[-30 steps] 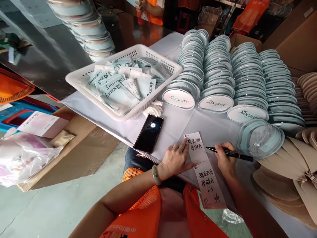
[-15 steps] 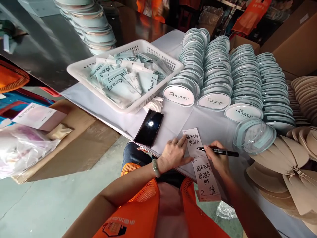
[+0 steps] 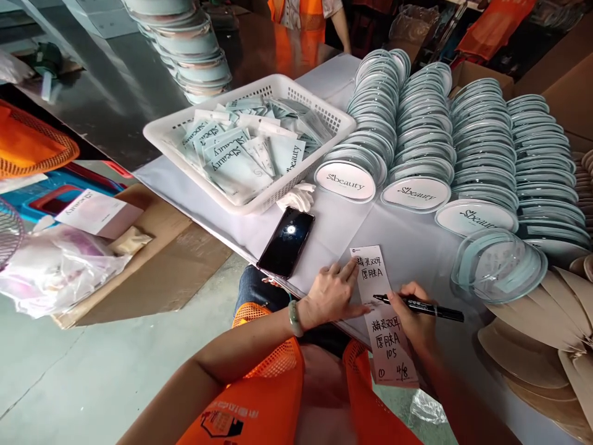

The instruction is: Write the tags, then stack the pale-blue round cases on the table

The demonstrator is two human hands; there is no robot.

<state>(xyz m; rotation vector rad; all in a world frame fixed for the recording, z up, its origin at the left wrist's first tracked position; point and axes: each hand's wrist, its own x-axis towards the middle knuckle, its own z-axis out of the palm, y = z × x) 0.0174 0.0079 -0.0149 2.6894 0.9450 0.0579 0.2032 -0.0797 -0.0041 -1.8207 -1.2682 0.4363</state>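
A white paper label strip [image 3: 369, 284] with black handwriting lies at the table's near edge, and its lower part hangs over that edge. My left hand [image 3: 331, 293] rests on its left side, with fingers stretched out and the thumb across the middle. A black marker pen [image 3: 433, 307] is in my right hand [image 3: 414, 315], held between thumb and fingers. The pen's uncapped tip is near the middle of the strip, below the upper writing; whether it touches the paper I cannot tell. A dark phone [image 3: 286, 241] lies up and left of my left hand.
A white basket [image 3: 324, 154] holds flat printed packets. Rows of oval "beauty" packs [image 3: 345, 180] stand behind the strip, with a clear round pack [image 3: 498, 266] and tan fan-shaped pieces [image 3: 532, 364] at right. Cardboard [image 3: 139, 278] lies at left. Across the table is a person in an orange vest [image 3: 303, 13].
My right hand and the pen tip have moved down along the strip. My left hand stays on the paper. The view has shifted, and more of the person across the table shows.
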